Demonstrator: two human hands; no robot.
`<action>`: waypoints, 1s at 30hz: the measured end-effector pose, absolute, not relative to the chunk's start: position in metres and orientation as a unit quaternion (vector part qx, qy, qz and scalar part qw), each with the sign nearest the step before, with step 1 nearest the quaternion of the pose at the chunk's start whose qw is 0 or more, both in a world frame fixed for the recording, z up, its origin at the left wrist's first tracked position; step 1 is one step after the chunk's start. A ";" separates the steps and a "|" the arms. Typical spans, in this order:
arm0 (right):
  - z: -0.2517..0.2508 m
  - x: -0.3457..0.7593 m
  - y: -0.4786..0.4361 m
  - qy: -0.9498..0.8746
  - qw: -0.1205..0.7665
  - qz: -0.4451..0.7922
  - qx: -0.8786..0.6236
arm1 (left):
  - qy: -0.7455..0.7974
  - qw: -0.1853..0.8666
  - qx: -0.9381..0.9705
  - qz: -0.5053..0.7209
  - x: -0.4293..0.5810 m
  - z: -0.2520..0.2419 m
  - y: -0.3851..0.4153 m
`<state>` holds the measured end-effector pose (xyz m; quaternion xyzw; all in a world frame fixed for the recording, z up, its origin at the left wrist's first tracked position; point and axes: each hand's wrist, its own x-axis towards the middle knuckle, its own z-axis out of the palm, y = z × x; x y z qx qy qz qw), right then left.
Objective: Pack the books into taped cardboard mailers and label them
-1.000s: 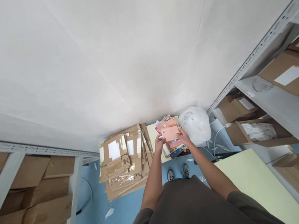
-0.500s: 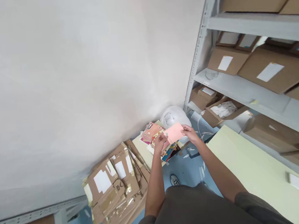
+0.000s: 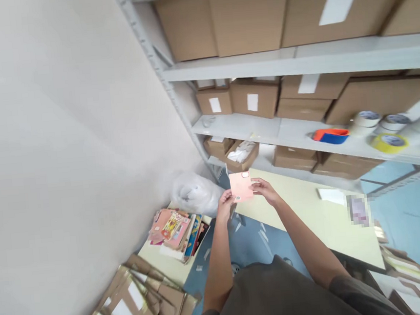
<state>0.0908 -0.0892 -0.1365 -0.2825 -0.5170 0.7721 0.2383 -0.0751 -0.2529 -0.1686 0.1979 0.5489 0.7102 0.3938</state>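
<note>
Bg: shelving & 1 plastic bag, w/ fingers of L hand & R hand pinching 1 pink card.

It's bright in here, with a soft, cool light that seems to fall from above, turning the left wall pale and nearly textureless. The middle shelf catches it, while the boxes below sit in dull brown shade and darkness gathers under the bench. The pink card glows pale, its print soft. Wide stretching slants the shelf upright, smearing blurs the right edge, and a blocky pixelated patch covers part of the bench.
</note>
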 end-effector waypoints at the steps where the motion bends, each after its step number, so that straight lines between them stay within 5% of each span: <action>1: -0.137 0.115 -0.079 -0.508 0.251 0.773 -0.287 | 0.550 0.399 0.196 0.707 -0.055 -0.166 -0.234; 14: -0.127 0.336 0.002 -0.417 0.405 0.732 -0.355 | 0.551 0.484 0.306 0.608 0.129 -0.150 -0.048; 20: -0.117 0.335 0.009 -0.419 0.447 0.706 -0.355 | 0.603 0.382 0.365 0.598 0.123 -0.138 -0.022; 30: -0.087 0.245 0.018 -0.547 0.435 0.654 -0.289 | 0.466 0.478 0.459 0.586 0.083 -0.105 -0.006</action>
